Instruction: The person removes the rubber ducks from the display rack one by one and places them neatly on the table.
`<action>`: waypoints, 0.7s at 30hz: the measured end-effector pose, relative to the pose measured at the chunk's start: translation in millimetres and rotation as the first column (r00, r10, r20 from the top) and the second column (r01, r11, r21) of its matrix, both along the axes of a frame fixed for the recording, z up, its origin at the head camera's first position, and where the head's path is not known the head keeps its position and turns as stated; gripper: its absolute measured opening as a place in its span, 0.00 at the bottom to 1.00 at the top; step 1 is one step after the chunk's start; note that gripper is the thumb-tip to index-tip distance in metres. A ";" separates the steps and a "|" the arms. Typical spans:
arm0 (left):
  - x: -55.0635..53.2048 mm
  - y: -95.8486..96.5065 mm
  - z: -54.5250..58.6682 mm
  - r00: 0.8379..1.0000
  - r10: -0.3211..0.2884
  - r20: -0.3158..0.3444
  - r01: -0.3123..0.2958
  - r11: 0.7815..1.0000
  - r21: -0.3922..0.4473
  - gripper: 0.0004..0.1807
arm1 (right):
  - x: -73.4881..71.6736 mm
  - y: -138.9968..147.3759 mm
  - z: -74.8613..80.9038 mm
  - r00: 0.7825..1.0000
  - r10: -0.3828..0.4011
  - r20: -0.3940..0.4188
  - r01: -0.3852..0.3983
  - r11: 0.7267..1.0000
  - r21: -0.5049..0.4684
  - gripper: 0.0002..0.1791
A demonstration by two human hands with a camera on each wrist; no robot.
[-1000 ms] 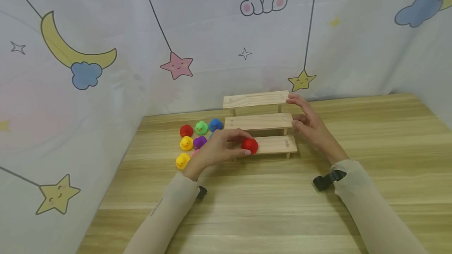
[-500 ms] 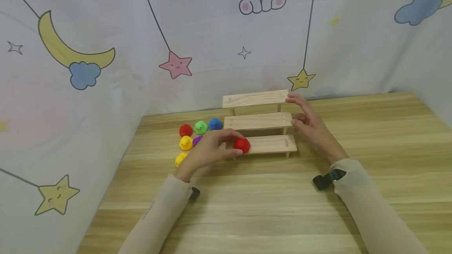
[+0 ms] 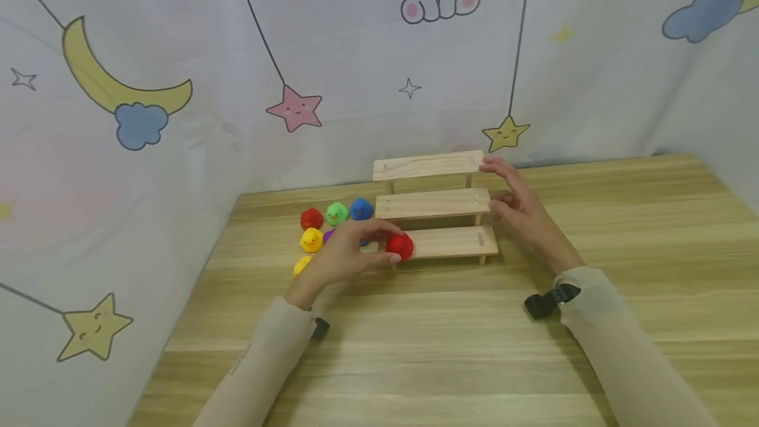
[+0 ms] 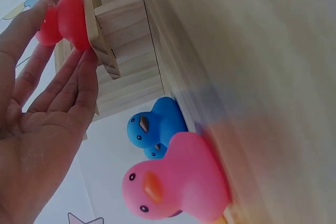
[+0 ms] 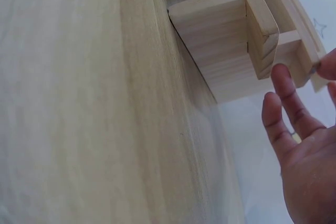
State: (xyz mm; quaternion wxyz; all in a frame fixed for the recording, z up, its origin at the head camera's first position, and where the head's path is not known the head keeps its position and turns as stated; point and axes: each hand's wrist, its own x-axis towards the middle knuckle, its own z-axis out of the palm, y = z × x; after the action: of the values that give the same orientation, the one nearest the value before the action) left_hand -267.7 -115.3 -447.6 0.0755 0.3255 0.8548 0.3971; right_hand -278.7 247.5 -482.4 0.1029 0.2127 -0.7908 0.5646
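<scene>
My left hand (image 3: 344, 252) holds a red rubber duck (image 3: 400, 246) between thumb and fingers, at the left end of the bottom step of a three-tier wooden shelf (image 3: 439, 204). In the left wrist view the red duck (image 4: 73, 22) rests against the step's end, with the thumb on one side and fingers on the other. My right hand (image 3: 524, 213) touches the shelf's right side, its fingertips at the ends of the top and middle steps. In the right wrist view, other fingers (image 5: 294, 108) of that hand extend beside the shelf, holding nothing.
Left of the shelf stand more rubber ducks: a red one (image 3: 311, 219), a green one (image 3: 337, 213), a blue one (image 3: 360, 209) and yellow ones (image 3: 311, 240). A pink duck (image 4: 173, 182) shows in the left wrist view. A printed curtain (image 3: 356, 51) hangs behind the wooden table (image 3: 427, 348).
My left hand has slid the red duck leftward along the bottom step to its left end. The right hand stays at the shelf's right side.
</scene>
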 end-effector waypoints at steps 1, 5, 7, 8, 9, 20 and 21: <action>0.2 -1.0 -0.3 1.000 0.006 -0.002 -0.006 1.000 -0.004 0.21 | -0.1 0.3 -0.4 1.000 0.003 -0.002 -0.003 1.000 -0.004 0.34; 1.1 -6.8 -2.1 0.999 0.019 -0.026 -0.019 1.000 -0.015 0.21 | -0.6 1.1 -0.9 1.000 0.017 -0.003 -0.017 1.000 -0.023 0.34; 1.3 -10.5 -3.1 0.999 0.023 -0.038 -0.023 1.000 -0.015 0.21 | -0.8 0.9 -0.8 1.000 0.022 -0.006 -0.022 0.999 -0.028 0.34; 1.5 -12.4 -3.4 0.999 0.018 -0.047 -0.018 1.000 -0.012 0.21 | -1.0 0.5 -0.7 1.000 0.022 -0.007 -0.023 0.999 -0.028 0.34; 1.3 -14.2 -3.7 0.999 0.019 -0.049 -0.020 1.000 -0.013 0.21 | -1.1 0.3 -0.6 1.000 0.020 -0.009 -0.021 0.999 -0.025 0.34; 1.6 -27.2 -4.6 0.999 -0.004 -0.050 0.006 1.000 0.026 0.21 | -1.6 0.1 -1.1 1.000 0.018 -0.001 -0.018 1.000 -0.021 0.34; 1.5 -28.4 -4.9 0.999 -0.006 -0.048 0.007 0.999 0.031 0.21 | -1.8 0.1 -1.4 1.000 0.019 -0.001 -0.019 1.000 -0.022 0.34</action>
State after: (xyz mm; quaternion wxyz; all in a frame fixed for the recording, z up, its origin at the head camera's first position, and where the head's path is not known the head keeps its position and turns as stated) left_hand -266.2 -143.7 -452.5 0.0511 0.3389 0.8490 0.4022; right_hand -280.5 247.6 -483.8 0.1000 0.2192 -0.7826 0.5741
